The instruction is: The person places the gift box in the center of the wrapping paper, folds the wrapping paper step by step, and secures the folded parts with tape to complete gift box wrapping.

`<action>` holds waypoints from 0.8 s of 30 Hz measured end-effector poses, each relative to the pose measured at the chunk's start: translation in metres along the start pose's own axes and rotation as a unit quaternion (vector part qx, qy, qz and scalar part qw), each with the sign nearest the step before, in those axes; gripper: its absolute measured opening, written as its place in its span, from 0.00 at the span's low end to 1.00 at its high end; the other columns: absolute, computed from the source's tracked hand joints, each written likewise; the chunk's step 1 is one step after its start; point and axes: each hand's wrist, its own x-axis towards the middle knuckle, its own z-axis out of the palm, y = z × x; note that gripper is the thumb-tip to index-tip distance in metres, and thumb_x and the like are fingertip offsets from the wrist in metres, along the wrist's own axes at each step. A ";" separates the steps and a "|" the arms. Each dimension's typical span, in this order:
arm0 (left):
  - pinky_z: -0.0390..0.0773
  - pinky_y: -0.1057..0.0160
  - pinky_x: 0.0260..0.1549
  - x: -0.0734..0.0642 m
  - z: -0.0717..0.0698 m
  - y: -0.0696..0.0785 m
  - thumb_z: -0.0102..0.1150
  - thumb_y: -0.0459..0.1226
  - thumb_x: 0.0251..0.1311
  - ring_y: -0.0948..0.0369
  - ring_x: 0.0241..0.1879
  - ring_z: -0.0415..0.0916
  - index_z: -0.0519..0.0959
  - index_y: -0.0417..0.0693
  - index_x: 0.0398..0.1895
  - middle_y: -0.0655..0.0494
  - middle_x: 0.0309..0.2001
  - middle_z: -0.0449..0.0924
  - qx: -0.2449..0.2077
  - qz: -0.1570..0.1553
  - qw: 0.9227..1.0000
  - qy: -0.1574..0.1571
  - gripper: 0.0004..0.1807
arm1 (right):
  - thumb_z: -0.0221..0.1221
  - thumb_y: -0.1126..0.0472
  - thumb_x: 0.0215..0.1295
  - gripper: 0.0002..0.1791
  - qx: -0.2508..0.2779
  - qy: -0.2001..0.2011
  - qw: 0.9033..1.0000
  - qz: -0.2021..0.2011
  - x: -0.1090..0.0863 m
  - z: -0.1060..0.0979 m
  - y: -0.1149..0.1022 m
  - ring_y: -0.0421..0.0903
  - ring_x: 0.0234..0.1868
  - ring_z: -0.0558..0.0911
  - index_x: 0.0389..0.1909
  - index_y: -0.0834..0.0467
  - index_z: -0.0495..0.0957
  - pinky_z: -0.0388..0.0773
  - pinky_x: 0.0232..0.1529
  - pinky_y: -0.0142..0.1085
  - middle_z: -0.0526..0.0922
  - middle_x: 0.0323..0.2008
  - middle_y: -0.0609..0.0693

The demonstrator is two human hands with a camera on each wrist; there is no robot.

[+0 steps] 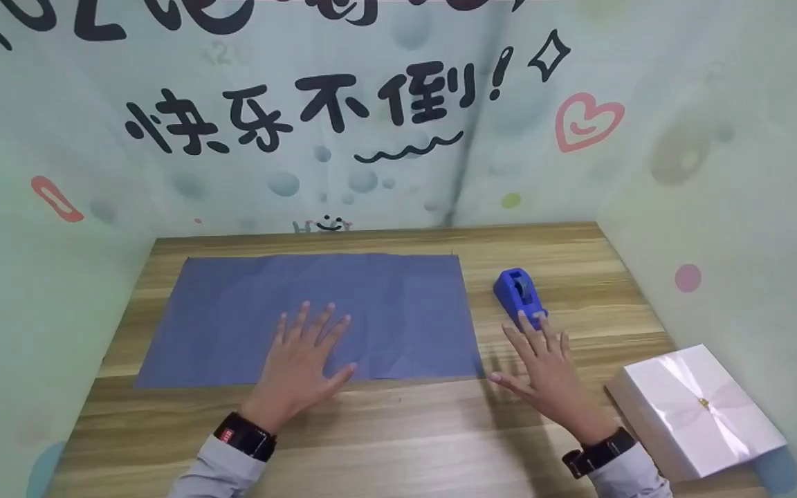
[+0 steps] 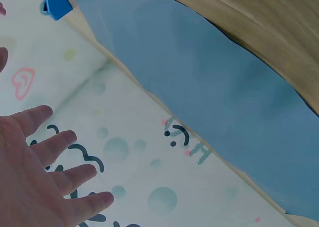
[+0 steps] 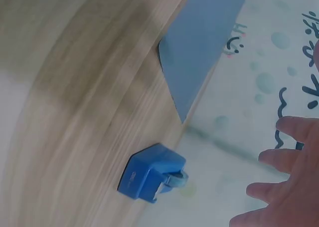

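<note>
A large sheet of blue paper (image 1: 398, 311) lies spread on the wooden table, slightly creased. Over its lower middle my left hand (image 1: 298, 370) hovers with fingers straight and spread, holding nothing. My right hand (image 1: 554, 384) is also spread and bare, to the right of the sheet. Its fingertips overlap the near end of a blue tape dispenser (image 1: 517, 294) in the head view. In the right wrist view the dispenser (image 3: 152, 172) stands on the table, apart from the fingers (image 3: 279, 159).
A white gift box (image 1: 703, 408) with a ribbon bow sits at the table's right edge, beside my right wrist. Printed cloth walls (image 1: 385, 187) enclose the table (image 1: 398, 443) at the back and both sides.
</note>
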 end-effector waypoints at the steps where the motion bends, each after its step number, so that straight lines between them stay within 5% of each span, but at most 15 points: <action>1: 0.48 0.38 0.66 -0.001 0.000 0.000 0.46 0.61 0.59 0.43 0.71 0.46 0.60 0.56 0.69 0.51 0.71 0.55 -0.001 0.000 1.000 0.003 0.37 | 0.62 0.41 0.52 0.43 0.000 0.003 1.000 0.006 -0.003 -0.001 0.002 0.69 0.69 0.50 0.67 0.57 0.61 0.40 0.62 0.69 0.56 0.69 0.63; 15: 0.48 0.38 0.65 -0.009 0.004 -0.003 0.49 0.60 0.57 0.43 0.70 0.48 0.60 0.57 0.69 0.50 0.71 0.56 -0.016 -0.010 1.000 0.013 0.38 | 0.60 0.45 0.58 0.40 0.027 0.049 0.992 0.116 -0.047 -0.027 0.037 0.73 0.68 0.47 0.67 0.60 0.59 0.34 0.62 0.70 0.51 0.70 0.66; 24: 0.50 0.38 0.65 -0.010 0.005 -0.007 0.48 0.61 0.58 0.43 0.70 0.48 0.60 0.57 0.69 0.50 0.71 0.56 -0.019 -0.016 1.000 0.005 0.38 | 0.52 0.39 0.63 0.42 -0.017 0.066 0.968 0.243 -0.078 -0.049 0.075 0.74 0.68 0.42 0.69 0.61 0.54 0.33 0.56 0.75 0.45 0.70 0.69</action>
